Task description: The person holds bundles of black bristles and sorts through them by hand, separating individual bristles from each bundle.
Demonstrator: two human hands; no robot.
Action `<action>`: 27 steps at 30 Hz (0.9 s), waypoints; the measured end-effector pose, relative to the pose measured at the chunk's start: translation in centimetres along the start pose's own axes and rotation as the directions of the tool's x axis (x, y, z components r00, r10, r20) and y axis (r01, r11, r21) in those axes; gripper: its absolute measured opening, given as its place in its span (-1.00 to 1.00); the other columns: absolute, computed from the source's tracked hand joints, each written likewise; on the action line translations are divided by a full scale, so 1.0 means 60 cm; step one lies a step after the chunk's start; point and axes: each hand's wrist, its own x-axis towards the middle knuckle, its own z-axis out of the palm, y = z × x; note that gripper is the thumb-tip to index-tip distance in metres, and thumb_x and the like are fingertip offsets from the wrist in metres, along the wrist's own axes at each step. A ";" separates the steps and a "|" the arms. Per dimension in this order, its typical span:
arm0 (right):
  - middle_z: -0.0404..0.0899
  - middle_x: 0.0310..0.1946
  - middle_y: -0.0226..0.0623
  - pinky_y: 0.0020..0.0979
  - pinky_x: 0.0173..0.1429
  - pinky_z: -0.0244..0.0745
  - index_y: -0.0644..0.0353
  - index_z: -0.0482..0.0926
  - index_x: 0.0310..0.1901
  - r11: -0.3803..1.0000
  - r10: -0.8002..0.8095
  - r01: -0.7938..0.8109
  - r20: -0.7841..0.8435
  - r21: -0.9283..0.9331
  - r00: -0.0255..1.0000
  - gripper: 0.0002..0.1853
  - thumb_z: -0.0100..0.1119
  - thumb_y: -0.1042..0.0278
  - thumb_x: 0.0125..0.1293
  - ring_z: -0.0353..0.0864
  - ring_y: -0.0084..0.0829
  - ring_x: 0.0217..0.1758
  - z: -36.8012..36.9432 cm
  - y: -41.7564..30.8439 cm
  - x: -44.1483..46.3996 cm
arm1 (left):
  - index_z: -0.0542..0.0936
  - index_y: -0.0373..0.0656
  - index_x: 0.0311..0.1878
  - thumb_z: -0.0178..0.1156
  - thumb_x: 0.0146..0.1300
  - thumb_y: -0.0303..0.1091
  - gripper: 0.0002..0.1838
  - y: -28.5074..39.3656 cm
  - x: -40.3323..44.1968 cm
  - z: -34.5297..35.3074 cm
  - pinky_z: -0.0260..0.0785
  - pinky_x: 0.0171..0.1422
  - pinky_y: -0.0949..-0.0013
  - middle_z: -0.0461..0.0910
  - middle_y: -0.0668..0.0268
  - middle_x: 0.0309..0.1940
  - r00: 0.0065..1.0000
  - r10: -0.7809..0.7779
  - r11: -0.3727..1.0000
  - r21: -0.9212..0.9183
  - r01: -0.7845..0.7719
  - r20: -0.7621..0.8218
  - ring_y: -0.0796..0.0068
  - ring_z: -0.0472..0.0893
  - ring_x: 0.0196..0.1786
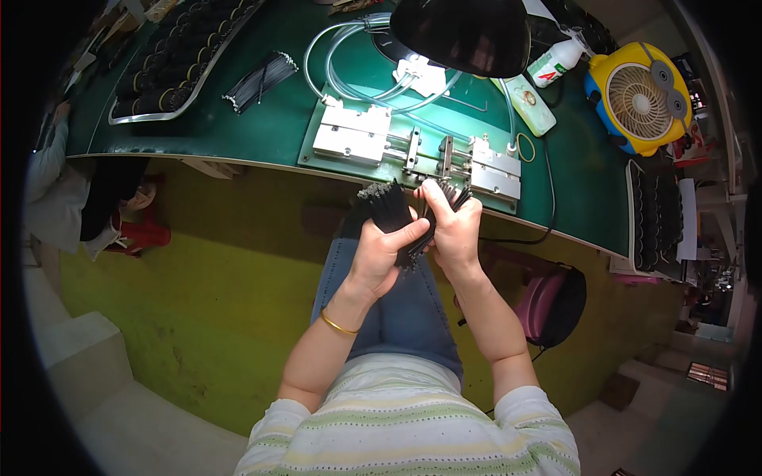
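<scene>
Over my lap, at the table's front edge, my left hand [379,252] is closed round a thick bundle of thin black wires [387,205] with pale tips at the upper end. My right hand [452,226] grips more of the black wires close beside it, its thumb and fingers bent over them. The lower ends of the wires meet between the two hands. Just beyond the hands, a metal clamping fixture with a left block [349,133] and a right block [495,170] sits on a green plate.
A black lamp shade [460,32] hangs over the fixture, near coiled clear tubing [337,59]. Another black wire bundle [260,81] lies at left, by a tray [151,119] of black coils. A yellow fan [639,99], white bottle [556,62] and phone [530,107] stand right.
</scene>
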 end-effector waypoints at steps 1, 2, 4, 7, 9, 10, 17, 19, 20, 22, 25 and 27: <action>0.42 -0.77 -0.48 -0.65 -0.78 0.04 0.28 0.57 -0.53 1.000 -0.012 0.012 0.000 0.005 1.000 -0.78 0.11 0.34 0.19 0.23 -0.74 -0.84 0.000 0.000 0.000 | 0.46 -0.24 -0.38 0.19 0.08 -0.54 -0.91 0.001 0.000 0.001 0.38 -0.38 0.48 0.47 0.35 -0.50 1.000 -0.009 1.000 -0.002 0.009 -0.001 0.53 0.50 -0.46; 0.42 -0.77 -0.48 -0.65 -0.78 0.04 0.28 0.57 -0.53 1.000 -0.011 0.011 -0.001 0.005 1.000 -0.78 0.11 0.34 0.19 0.23 -0.74 -0.84 -0.001 -0.001 -0.002 | 0.46 -0.24 -0.38 0.19 0.08 -0.54 -0.91 0.002 -0.001 0.001 0.38 -0.38 0.48 0.47 0.35 -0.50 1.000 -0.010 1.000 -0.003 0.010 -0.002 0.53 0.50 -0.46; 0.40 -0.78 -0.49 -0.64 -0.79 0.04 0.29 0.58 -0.50 1.000 -0.023 0.024 0.066 -0.020 0.998 -0.79 0.11 0.34 0.20 0.22 -0.74 -0.84 -0.006 -0.003 -0.008 | 0.46 -0.24 -0.38 0.19 0.09 -0.52 -0.91 0.004 -0.005 0.002 0.38 -0.39 0.48 0.48 0.35 -0.50 1.000 -0.028 1.000 0.004 0.028 -0.004 0.54 0.50 -0.46; 0.38 -0.79 -0.50 -0.64 -0.79 0.05 0.30 0.59 -0.46 0.998 -0.033 0.038 0.099 -0.052 0.995 -0.79 0.10 0.34 0.21 0.22 -0.73 -0.85 -0.003 -0.009 -0.015 | 0.46 -0.24 -0.39 0.19 0.09 -0.52 -0.92 0.003 -0.008 0.001 0.38 -0.39 0.49 0.48 0.35 -0.51 0.999 -0.032 0.999 0.004 0.033 -0.012 0.54 0.50 -0.47; 0.38 -0.79 -0.49 -0.63 -0.80 0.06 0.31 0.59 -0.42 0.994 -0.050 0.059 0.101 -0.090 0.994 -0.80 0.09 0.34 0.21 0.23 -0.73 -0.85 0.000 -0.012 -0.018 | 0.46 -0.24 -0.39 0.19 0.10 -0.52 -0.92 0.002 -0.010 0.000 0.38 -0.40 0.49 0.48 0.34 -0.51 1.000 -0.020 1.000 0.001 0.020 -0.021 0.55 0.50 -0.48; 0.38 -0.79 -0.49 -0.63 -0.80 0.06 0.31 0.59 -0.42 0.994 -0.046 0.055 0.099 -0.090 0.994 -0.80 0.09 0.34 0.21 0.23 -0.73 -0.85 0.001 -0.011 -0.018 | 0.46 -0.24 -0.39 0.19 0.10 -0.52 -0.92 0.002 -0.011 0.000 0.38 -0.40 0.49 0.48 0.34 -0.51 0.999 -0.023 1.000 0.001 0.023 -0.024 0.55 0.50 -0.48; 0.43 -0.77 -0.44 -0.63 -0.80 0.08 0.31 0.60 -0.40 0.997 -0.010 0.010 0.002 -0.071 1.000 -0.79 0.10 0.32 0.19 0.28 -0.70 -0.84 0.003 -0.006 -0.012 | 0.49 -0.25 -0.39 0.20 0.09 -0.54 -0.93 0.000 -0.008 0.003 0.38 -0.44 0.51 0.49 0.36 -0.52 0.996 0.065 0.994 0.097 -0.058 -0.064 0.56 0.51 -0.51; 0.43 -0.77 -0.44 -0.63 -0.80 0.08 0.31 0.60 -0.40 0.997 -0.013 0.014 0.003 -0.070 1.000 -0.79 0.10 0.32 0.19 0.28 -0.70 -0.84 0.003 -0.004 -0.011 | 0.49 -0.25 -0.39 0.20 0.09 -0.54 -0.93 -0.003 -0.006 -0.001 0.38 -0.44 0.52 0.49 0.36 -0.52 0.996 0.067 0.993 0.096 -0.061 -0.064 0.57 0.51 -0.51; 0.43 -0.77 -0.43 -0.64 -0.80 0.08 0.31 0.60 -0.40 0.997 -0.020 0.020 0.004 -0.071 1.000 -0.79 0.11 0.32 0.18 0.28 -0.70 -0.84 0.003 -0.004 -0.010 | 0.49 -0.25 -0.39 0.20 0.09 -0.54 -0.93 -0.005 -0.005 -0.003 0.37 -0.45 0.53 0.49 0.37 -0.52 0.996 0.071 0.993 0.095 -0.065 -0.062 0.57 0.51 -0.51; 0.43 -0.77 -0.43 -0.64 -0.80 0.08 0.32 0.60 -0.40 0.997 -0.026 0.026 0.005 -0.072 1.000 -0.79 0.11 0.31 0.18 0.28 -0.70 -0.84 0.001 -0.003 -0.008 | 0.50 -0.25 -0.39 0.21 0.08 -0.54 -0.93 -0.006 -0.003 -0.003 0.37 -0.45 0.53 0.50 0.37 -0.52 0.995 0.075 0.993 0.093 -0.069 -0.060 0.57 0.51 -0.51; 0.43 -0.78 -0.42 -0.63 -0.81 0.10 0.33 0.59 -0.43 0.998 -0.002 0.002 0.000 -0.060 1.000 -0.77 0.11 0.31 0.18 0.29 -0.68 -0.84 -0.001 -0.001 -0.005 | 0.50 -0.26 -0.39 0.21 0.08 -0.54 -0.93 -0.006 -0.003 -0.001 0.37 -0.46 0.54 0.50 0.37 -0.51 0.995 0.079 0.993 0.095 -0.072 -0.065 0.58 0.51 -0.51; 0.43 -0.78 -0.42 -0.62 -0.81 0.10 0.32 0.58 -0.45 0.999 -0.008 0.008 -0.001 -0.051 1.000 -0.77 0.11 0.30 0.19 0.30 -0.68 -0.85 -0.001 0.004 -0.003 | 0.50 -0.26 -0.38 0.20 0.09 -0.54 -0.93 -0.005 -0.003 -0.001 0.37 -0.46 0.54 0.50 0.36 -0.51 0.995 0.076 0.992 0.106 -0.070 -0.060 0.57 0.52 -0.50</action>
